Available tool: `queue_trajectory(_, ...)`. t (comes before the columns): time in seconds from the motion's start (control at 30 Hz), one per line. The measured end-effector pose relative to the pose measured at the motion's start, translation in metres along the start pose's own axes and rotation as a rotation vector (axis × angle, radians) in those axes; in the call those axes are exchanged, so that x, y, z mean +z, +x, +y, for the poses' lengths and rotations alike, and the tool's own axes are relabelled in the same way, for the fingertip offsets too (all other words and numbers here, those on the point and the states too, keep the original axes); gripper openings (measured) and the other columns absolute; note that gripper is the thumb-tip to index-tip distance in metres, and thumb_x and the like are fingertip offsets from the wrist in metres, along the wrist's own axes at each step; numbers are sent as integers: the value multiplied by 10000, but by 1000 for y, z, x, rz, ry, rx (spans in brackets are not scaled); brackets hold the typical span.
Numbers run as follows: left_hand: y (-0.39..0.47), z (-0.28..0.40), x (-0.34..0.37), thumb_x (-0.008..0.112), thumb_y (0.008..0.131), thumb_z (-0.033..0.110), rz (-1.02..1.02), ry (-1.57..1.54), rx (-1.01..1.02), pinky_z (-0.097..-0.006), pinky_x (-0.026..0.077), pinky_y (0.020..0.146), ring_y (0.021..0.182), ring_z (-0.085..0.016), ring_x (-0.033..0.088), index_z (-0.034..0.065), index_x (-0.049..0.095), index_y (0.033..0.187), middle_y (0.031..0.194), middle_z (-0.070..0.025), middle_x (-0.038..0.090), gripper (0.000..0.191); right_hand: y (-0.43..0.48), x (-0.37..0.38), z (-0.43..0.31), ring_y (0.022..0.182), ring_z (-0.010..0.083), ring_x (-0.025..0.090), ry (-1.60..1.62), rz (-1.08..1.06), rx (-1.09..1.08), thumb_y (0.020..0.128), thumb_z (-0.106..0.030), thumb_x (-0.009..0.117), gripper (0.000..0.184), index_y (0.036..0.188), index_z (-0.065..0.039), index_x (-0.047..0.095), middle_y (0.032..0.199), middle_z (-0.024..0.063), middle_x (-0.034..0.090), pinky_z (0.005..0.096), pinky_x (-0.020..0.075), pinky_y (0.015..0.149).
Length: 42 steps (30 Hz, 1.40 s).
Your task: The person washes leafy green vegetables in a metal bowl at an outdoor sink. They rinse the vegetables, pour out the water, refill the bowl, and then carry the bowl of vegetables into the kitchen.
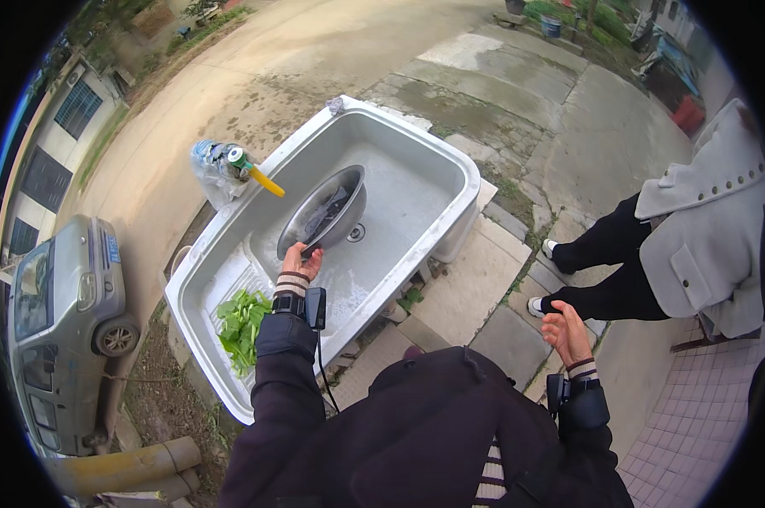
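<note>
My left hand point(303, 260) grips the near rim of a metal basin point(351, 219), which is tilted inside a large white outdoor sink point(420, 244). Some dark liquid or dark reflection shows inside the basin; which one I cannot tell. The sink's drain point(356, 233) lies just beside the basin. Green leafy vegetables point(241, 327) rest on the ribbed board at the sink's left end. Over the far rim reaches a tap with a yellow spout point(267, 182). My right hand point(566, 333) is raised to the right, away from the sink, fingers partly curled and holding nothing.
A person in a light grey coat point(706, 254) stands at the right on the paving. Plastic wrapping point(214, 174) covers the tap's post. A silver van point(65, 324) is parked at the left, with thick yellowish poles point(135, 463) below it. A crumpled cloth point(335, 105) sits on the sink's far corner.
</note>
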State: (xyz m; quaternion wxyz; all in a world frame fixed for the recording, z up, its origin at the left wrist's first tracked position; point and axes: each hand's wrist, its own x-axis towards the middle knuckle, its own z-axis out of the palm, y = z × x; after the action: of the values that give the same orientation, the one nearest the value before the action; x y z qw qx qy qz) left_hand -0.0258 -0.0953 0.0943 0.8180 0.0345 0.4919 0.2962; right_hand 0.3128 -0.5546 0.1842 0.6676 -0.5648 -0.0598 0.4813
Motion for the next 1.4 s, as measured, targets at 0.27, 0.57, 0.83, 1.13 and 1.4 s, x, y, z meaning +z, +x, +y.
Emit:
queue_trajectory(0.27, 54, -26, 0, 397, 704, 66, 9, 108, -36, -221, 496, 467, 552, -204, 521, -140, 455, 843, 766, -211, 522, 255, -18, -19, 7, 656, 151, 556, -16, 122, 37, 862, -350, 435, 314, 1047, -97, 429, 794, 63, 547, 249, 471, 541)
queue_trajectory(0.57, 110, -18, -28, 402, 738, 44, 120, 131, 23, -255, 499, 528, 712, -293, 551, -104, 469, 916, 848, -239, 533, 241, -45, -33, 16, 639, 164, 564, 24, 289, 21, 861, -308, 447, 281, 1047, -99, 421, 779, 74, 549, 258, 478, 527)
queue_trajectory(0.83, 146, -7, -50, 406, 723, 63, 113, 164, -25, -294, 497, 540, 731, -302, 548, -71, 464, 959, 892, -228, 529, 277, -70, -47, 12, 647, 166, 584, 50, 344, -24, 870, -283, 434, 242, 1011, -87, 445, 778, 79, 573, 266, 495, 545)
queue_trajectory(1.13, 181, 5, -72, 454, 712, 62, 123, 145, -133, -317, 494, 531, 688, -298, 552, -42, 468, 921, 802, -187, 539, 234, -82, -52, 12, 665, 166, 583, 38, 380, -16, 865, -274, 451, 254, 1008, -65, 454, 782, 76, 565, 266, 496, 568)
queue_trajectory(1.4, 194, 0, -86, 517, 631, 99, 51, 185, -91, -300, 489, 498, 596, -236, 555, 6, 521, 765, 695, -109, 559, 163, -89, -75, 23, 692, 167, 574, 47, 454, 18, 842, -280, 493, 277, 1014, -66, 451, 823, 87, 529, 289, 492, 629)
